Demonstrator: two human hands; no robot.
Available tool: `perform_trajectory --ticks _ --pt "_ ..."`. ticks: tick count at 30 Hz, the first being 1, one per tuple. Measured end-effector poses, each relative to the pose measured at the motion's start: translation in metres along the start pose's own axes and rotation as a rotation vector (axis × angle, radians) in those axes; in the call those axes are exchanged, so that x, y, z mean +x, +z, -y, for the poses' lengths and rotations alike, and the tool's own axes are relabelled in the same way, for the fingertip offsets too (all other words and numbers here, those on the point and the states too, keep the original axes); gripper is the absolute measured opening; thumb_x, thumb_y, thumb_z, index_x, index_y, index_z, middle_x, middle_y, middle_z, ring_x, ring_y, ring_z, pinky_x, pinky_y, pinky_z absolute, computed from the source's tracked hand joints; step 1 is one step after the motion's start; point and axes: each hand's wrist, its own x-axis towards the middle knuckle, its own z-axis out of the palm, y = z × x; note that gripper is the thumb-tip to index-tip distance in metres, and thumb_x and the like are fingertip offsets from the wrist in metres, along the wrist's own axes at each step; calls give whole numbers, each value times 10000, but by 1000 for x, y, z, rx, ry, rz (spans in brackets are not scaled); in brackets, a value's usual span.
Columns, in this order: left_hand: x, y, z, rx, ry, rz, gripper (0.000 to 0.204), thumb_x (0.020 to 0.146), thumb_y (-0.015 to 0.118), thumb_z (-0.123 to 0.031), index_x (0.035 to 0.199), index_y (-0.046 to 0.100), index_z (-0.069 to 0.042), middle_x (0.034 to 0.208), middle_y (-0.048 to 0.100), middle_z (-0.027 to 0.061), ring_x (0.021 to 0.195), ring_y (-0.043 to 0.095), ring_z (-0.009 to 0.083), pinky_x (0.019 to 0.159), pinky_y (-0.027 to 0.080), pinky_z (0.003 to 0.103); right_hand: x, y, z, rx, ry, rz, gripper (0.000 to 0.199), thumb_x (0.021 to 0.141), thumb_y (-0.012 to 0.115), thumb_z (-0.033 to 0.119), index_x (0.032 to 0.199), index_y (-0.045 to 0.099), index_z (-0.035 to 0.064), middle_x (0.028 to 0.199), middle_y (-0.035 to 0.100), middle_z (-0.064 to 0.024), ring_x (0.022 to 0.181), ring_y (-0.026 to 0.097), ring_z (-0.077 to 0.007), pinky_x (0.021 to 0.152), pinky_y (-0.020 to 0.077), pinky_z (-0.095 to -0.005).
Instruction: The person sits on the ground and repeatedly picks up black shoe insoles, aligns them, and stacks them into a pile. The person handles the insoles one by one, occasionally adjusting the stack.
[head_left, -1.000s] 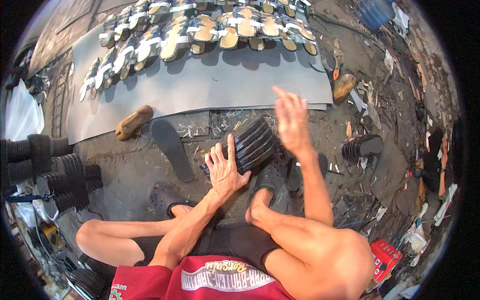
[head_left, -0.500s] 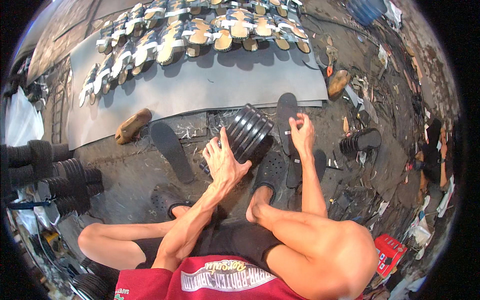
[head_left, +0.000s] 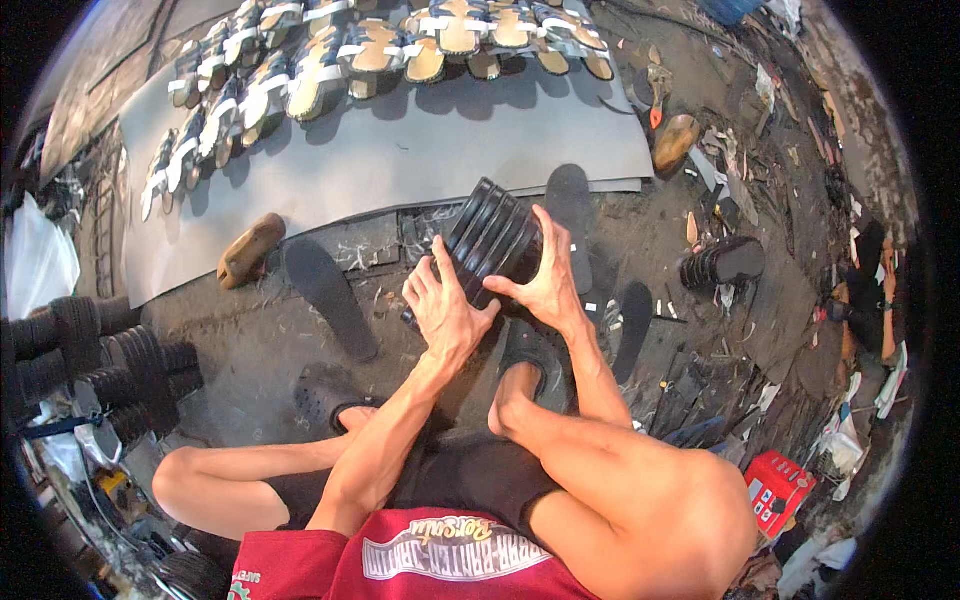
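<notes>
A stack of black soles [head_left: 492, 243] is being gripped from both sides: the left hand [head_left: 445, 305] is being pressed against its near left edge with fingers curled over it, and the right hand [head_left: 545, 280] is being closed around its right side. The stack is being held tilted just above the dirty floor [head_left: 250, 340], in front of the person's feet. Single black soles [head_left: 330, 295] are lying beside it. Beyond, finished sandals [head_left: 330, 70] are being kept in rows on a grey sheet [head_left: 430, 150].

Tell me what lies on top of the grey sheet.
Rows of sandals lie along the far edge of the grey sheet. The rest of it is bare. What the sandals cover cannot be seen.
</notes>
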Motion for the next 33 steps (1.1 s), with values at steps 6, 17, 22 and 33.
perform_trajectory --ticks 6,17,22,33 --pt "-2 6 5 -33 5 -37 1397 620 997 -396 1750 254 -44 1483 503 278 1415 473 451 1239 331 597 8 -3 -5 41 -30 -18 1141 778 1002 495 1684 441 89 1545 569 -202 1396 566 -382 1171 487 -500" --pt "-4 7 6 -13 0 -60 1407 605 1004 -415 1749 267 -59 1463 518 269 1401 485 455 1237 348 592 31 -26 -11 146 84 14 672 944 885 434 1481 691 80 1359 700 -107 1132 644 -234 990 525 -390" --pt "-5 5 5 -23 9 -58 1415 604 1011 -411 1749 266 -46 1466 521 272 1405 488 453 1243 339 588 7 -7 1 -8 -81 -32 914 931 892 480 1623 507 22 1550 582 -239 1473 524 -428 1258 398 -547" --pt "16 -14 7 -63 -87 72 1411 624 1010 -457 1741 271 -12 1448 536 291 1385 506 467 1209 383 594 45 -37 -39 515 363 -291 412 1148 654 405 1172 795 19 1090 779 -38 960 652 -139 845 536 -333"
